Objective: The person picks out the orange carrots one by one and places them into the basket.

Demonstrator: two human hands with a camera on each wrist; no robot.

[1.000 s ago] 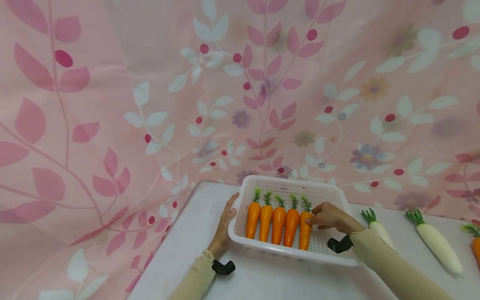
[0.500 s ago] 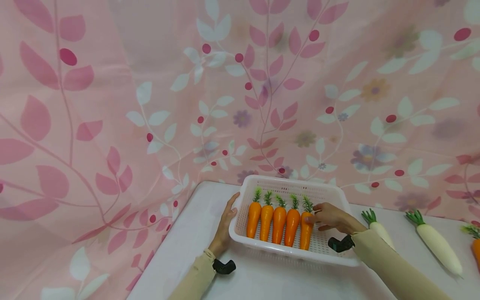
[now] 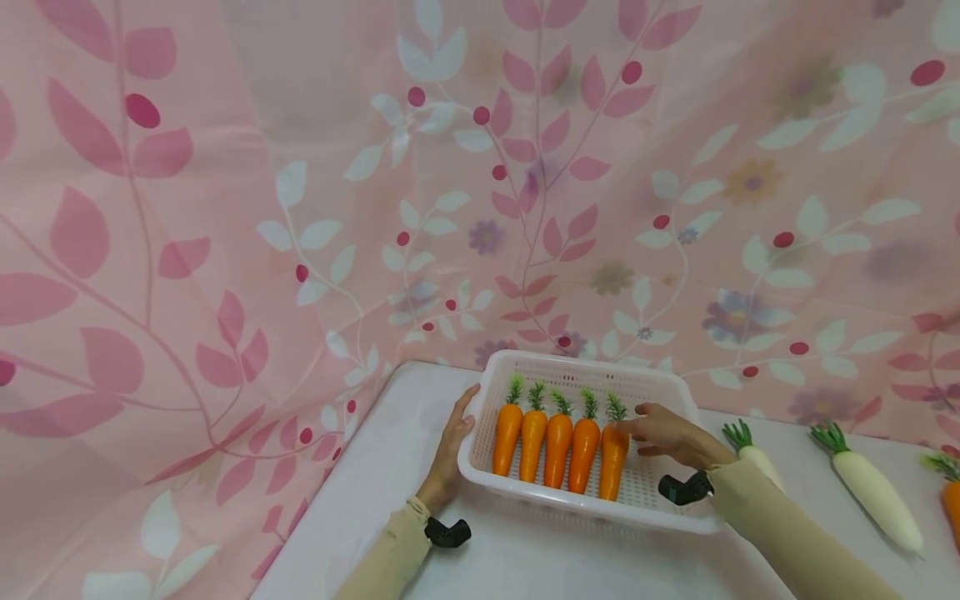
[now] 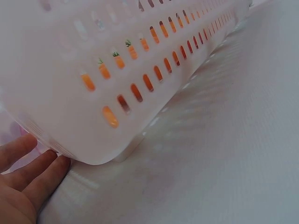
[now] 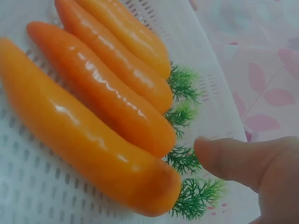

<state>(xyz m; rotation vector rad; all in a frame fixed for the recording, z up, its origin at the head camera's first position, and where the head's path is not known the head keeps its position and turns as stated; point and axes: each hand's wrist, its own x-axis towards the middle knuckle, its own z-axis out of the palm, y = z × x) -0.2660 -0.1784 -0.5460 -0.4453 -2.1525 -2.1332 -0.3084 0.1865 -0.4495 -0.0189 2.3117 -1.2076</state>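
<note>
A white perforated plastic basket [image 3: 517, 487] holds several orange carrots with green tops, laid side by side in a row. My left hand [image 3: 448, 450] rests against the basket's left end, its fingers extended along the outer wall [image 4: 51, 102] in the left wrist view. Inside the basket, my right hand [image 3: 670, 435] hovers just right of the rightmost carrot [image 3: 612, 467], near its top end. In the right wrist view, the thumb [image 5: 229, 156] stands apart from that carrot [image 5: 84, 140]; the other fingers are mostly out of frame there. No carrot is gripped.
Two white radishes, one [image 3: 877, 492] further right and another [image 3: 761, 462] partly behind the right sleeve, lie on the white table [image 3: 525, 558]. Another carrot [image 3: 951, 500] shows at the right edge. A pink floral curtain [image 3: 480, 208] hangs behind the table.
The right hand's fingers have come off the rightmost carrot and drawn slightly right. That carrot's top end has shifted a little to the right. The left hand stays at the basket.
</note>
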